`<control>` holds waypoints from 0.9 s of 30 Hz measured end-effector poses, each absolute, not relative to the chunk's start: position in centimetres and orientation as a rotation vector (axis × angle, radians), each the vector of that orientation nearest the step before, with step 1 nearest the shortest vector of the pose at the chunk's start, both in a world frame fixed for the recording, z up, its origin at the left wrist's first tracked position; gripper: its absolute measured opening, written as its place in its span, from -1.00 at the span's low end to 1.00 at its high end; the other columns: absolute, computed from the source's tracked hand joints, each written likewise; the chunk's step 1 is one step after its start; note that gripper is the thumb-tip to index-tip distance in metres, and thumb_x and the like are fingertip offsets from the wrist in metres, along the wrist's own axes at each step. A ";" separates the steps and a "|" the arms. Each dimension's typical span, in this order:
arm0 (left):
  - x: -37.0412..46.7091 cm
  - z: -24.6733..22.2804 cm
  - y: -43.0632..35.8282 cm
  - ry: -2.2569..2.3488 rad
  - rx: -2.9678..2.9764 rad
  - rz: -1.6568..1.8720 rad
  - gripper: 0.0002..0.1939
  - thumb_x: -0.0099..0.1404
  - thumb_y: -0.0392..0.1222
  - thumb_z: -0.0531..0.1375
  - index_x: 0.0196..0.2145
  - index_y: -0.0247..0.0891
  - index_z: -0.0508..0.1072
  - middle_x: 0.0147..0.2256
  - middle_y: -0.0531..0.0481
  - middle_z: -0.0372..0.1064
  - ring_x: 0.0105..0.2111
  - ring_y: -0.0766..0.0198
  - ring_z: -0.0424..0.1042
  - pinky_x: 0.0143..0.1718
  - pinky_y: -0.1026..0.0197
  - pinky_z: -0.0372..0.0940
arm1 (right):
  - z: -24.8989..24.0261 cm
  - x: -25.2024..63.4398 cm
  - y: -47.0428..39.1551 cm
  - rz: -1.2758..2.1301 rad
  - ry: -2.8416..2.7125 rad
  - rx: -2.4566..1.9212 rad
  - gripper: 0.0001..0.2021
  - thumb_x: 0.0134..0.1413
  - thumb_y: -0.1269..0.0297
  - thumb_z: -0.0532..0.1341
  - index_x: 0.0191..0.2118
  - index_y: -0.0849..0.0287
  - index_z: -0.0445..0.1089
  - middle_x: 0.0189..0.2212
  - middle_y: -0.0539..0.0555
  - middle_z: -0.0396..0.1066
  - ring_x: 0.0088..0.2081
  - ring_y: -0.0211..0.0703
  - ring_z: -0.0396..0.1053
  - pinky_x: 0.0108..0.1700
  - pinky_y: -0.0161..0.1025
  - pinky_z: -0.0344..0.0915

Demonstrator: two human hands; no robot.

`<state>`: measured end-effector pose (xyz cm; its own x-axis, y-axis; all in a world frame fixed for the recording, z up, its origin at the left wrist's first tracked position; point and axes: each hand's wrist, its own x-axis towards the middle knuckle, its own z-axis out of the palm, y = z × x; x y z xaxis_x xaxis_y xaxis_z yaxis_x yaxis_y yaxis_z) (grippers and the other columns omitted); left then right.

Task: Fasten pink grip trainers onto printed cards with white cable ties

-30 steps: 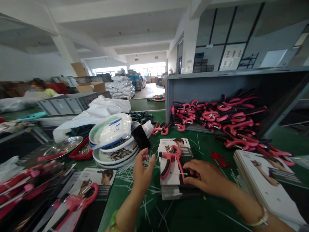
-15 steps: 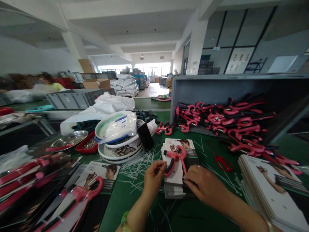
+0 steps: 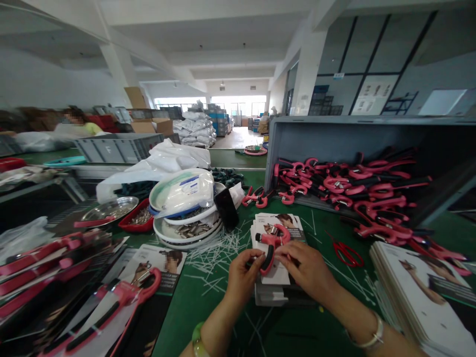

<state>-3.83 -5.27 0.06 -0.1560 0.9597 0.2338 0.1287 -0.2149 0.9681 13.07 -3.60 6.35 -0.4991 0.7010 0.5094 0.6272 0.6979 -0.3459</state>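
A pink tool with black grips (image 3: 273,243) lies on the top card of a small stack of printed cards (image 3: 296,227). At its left handle, my left hand (image 3: 241,275) has thumb and forefinger pinched together; what they hold is too small to make out. My right hand (image 3: 307,265) is closed in a pinch at the tool's right side, close to my left fingertips, and its hold is likewise hidden. Thin white ties (image 3: 219,253) are scattered on the green table left of the stack.
A grey crate (image 3: 297,139) of pink tools stands at the back right. Red scissors (image 3: 346,254) and a card stack (image 3: 420,292) lie right. Plates (image 3: 186,238), a phone (image 3: 226,209) and carded tools (image 3: 126,297) are left. A person (image 3: 78,121) is far left.
My right hand has moved up and left, nearer my left hand, and its wrist bracelet now shows. The view has shifted slightly.
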 end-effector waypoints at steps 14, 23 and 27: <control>-4.8 2.7 -5.2 1.483 2.016 1.169 -0.77 0.28 -0.20 0.08 -0.24 -0.12 0.54 -0.35 -0.02 0.47 -0.37 0.31 0.44 -0.35 0.33 0.27 | 4.2 12.2 -4.3 0.335 -1.866 -1.206 -0.76 0.05 0.22 0.17 -0.13 0.12 0.38 -0.39 0.06 0.48 -0.42 -0.17 0.41 -0.32 -0.23 0.36; -4.7 2.4 -5.0 1.456 2.011 1.219 -0.78 0.28 -0.22 0.09 -0.25 -0.14 0.54 -0.35 -0.02 0.47 -0.36 0.31 0.45 -0.33 0.34 0.29 | 4.1 12.4 -4.0 0.374 -1.885 -1.214 -0.78 0.04 0.23 0.18 -0.17 0.14 0.39 -0.38 0.06 0.49 -0.39 -0.15 0.43 -0.31 -0.23 0.35; -4.7 2.5 -5.0 1.466 2.008 1.213 -0.79 0.28 -0.22 0.10 -0.25 -0.15 0.54 -0.35 -0.02 0.47 -0.36 0.30 0.45 -0.33 0.33 0.29 | 4.1 12.4 -4.0 0.408 -1.890 -1.229 -0.80 0.04 0.22 0.18 -0.21 0.15 0.40 -0.38 0.07 0.48 -0.42 -0.16 0.41 -0.34 -0.24 0.34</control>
<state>-4.68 -5.04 2.53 0.0867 0.9032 0.4204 0.5815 -0.3885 0.7148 12.42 -4.04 4.11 -0.1821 0.8682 0.4617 0.6007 0.4699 -0.6468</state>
